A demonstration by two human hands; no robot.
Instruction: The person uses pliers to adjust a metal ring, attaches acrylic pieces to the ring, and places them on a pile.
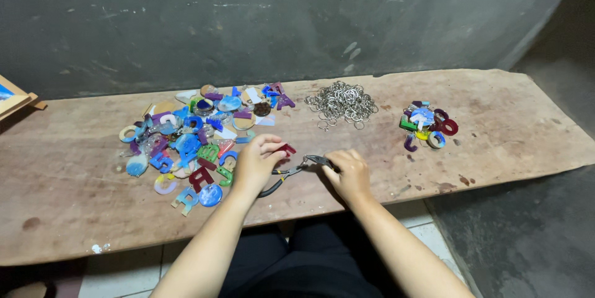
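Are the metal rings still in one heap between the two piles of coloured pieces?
Yes, the metal rings lie heaped between both piles.

Dim, even light; sharp focus, soft shadows.

arms: bare to above the elbow, no sleeves | wrists: unadorned | lap: dark trousers

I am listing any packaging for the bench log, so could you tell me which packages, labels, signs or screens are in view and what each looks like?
No package, label, sign or screen shows for certain.
Flat object with a wooden edge: far left edge of the wooden board, mostly cut off, tan with a blue patch; its kind cannot be told.
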